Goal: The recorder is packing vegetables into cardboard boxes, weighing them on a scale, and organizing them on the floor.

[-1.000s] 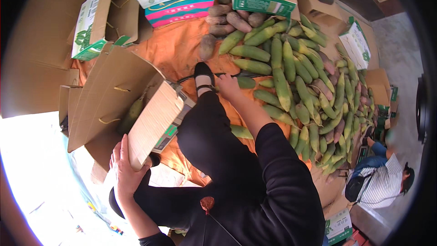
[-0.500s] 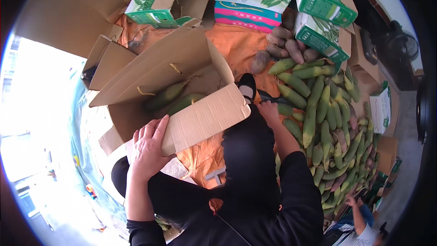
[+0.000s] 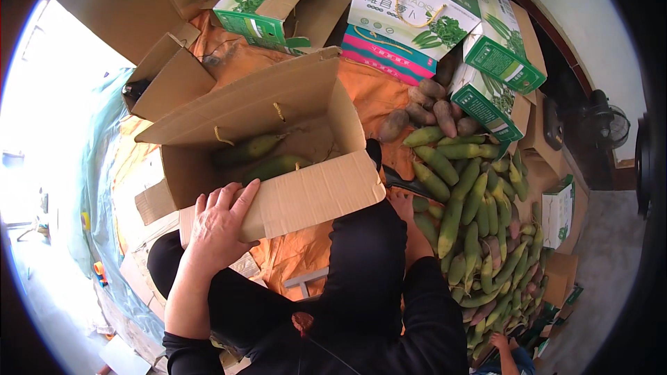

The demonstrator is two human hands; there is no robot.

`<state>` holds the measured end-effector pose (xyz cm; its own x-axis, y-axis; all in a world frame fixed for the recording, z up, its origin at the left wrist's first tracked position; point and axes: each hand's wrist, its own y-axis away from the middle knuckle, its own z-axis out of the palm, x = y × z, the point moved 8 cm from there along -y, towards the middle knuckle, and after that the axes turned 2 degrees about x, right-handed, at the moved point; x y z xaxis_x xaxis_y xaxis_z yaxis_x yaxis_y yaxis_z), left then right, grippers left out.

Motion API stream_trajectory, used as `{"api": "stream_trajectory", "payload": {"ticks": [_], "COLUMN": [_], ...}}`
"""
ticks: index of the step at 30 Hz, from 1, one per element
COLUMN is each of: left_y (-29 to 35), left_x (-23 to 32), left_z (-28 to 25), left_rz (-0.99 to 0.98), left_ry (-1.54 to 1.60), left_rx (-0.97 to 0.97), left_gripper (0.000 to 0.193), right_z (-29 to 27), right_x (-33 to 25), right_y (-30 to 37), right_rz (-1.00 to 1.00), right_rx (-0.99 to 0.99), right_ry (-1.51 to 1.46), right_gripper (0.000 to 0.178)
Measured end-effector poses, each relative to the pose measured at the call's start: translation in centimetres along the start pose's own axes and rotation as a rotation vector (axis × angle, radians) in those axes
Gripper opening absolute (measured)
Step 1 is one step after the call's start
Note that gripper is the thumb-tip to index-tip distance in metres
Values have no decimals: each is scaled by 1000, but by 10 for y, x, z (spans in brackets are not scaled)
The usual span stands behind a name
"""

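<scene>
Open brown corrugated-cardboard box (image 3: 306,90) just before person's black-trousered legs (image 3: 368,250); two long green radishes (image 3: 278,166) lying inside. Left hand (image 3: 221,228) grasping box's plain brown near flap (image 3: 323,191). Right hand (image 3: 401,207) beside heap of elongated green radishes (image 3: 479,226); grip partly hidden, cannot tell. Crumpled orange sheet (image 3: 283,253) around box.

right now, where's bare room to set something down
Inside the open carton, between two green radishes and its right wall; also on the orange sheet, between that carton and the purplish radishes. The right side is crowded with heaped green radishes.
</scene>
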<state>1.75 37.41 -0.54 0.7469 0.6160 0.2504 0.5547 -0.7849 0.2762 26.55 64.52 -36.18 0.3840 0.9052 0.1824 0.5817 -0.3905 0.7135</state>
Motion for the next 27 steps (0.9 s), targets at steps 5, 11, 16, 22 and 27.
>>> {"api": "stream_trajectory", "payload": {"ticks": [5, 11, 16, 22, 27], "left_y": [-1, 2, 2, 7, 3], "left_x": [-1, -3, 0, -3, 1], "left_z": [2, 1, 0, 2, 1], "left_rz": [4, -6, 1, -9, -7], "left_ry": [20, -4, -13, -2, 0], "left_rx": [-10, -5, 0, -17, -13], "left_gripper": [100, 101, 101, 102, 102], "right_z": [-19, -80, -219, -403, -445], "right_x": [44, 131, 127, 42, -60], "right_y": [11, 58, 132, 261, 248], "right_rz": [132, 255, -10, -635, -823], "right_rx": [500, 898, 1184, 1527, 1312], "right_ry": [-11, -1053, -1222, -919, -754], "right_gripper": [50, 53, 50, 45, 43]}}
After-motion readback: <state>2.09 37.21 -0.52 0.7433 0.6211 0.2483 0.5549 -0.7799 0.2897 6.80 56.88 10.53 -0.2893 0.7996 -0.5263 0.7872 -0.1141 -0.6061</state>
